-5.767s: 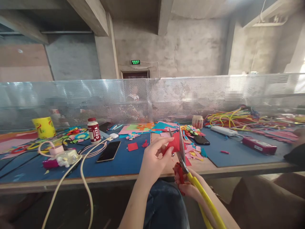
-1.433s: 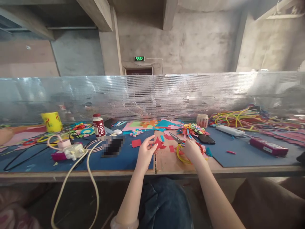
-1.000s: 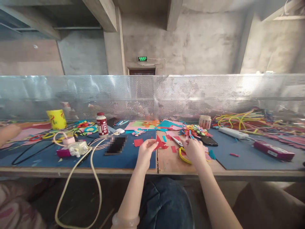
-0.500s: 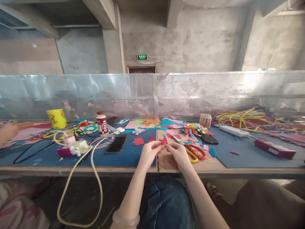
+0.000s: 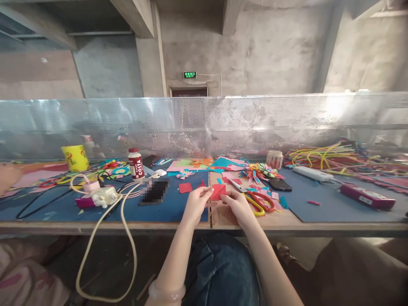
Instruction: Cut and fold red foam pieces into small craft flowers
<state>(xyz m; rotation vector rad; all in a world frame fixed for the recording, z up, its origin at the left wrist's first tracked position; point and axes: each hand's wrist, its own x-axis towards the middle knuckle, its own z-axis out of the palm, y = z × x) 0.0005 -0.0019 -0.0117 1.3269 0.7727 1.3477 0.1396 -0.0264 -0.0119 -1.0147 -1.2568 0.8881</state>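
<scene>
A small red paper square (image 5: 218, 192), showing crease lines, is held up just above the front part of the table. My left hand (image 5: 198, 201) pinches its left edge between thumb and fingers. On the opposite edge, my right hand (image 5: 235, 203) grips the same paper. Scissors with orange and yellow handles (image 5: 262, 203) lie just right of my right hand. Another red paper square (image 5: 185, 188) rests flat on the blue mat, left of my left hand, and a small red scrap (image 5: 201, 183) lies between them.
A phone (image 5: 280, 184), a clear jar (image 5: 274, 160) and a paper flower (image 5: 255, 173) are to the right. Leftward stand a COSTA bottle (image 5: 136, 165) and a yellow roll (image 5: 75, 158). A cable loop (image 5: 134, 255) hangs off the table edge. Another person's hand (image 5: 9, 175) is at far left.
The red paper was a folded triangle between my fingertips; now it is opened out into a flat square. My hands have moved slightly apart.
</scene>
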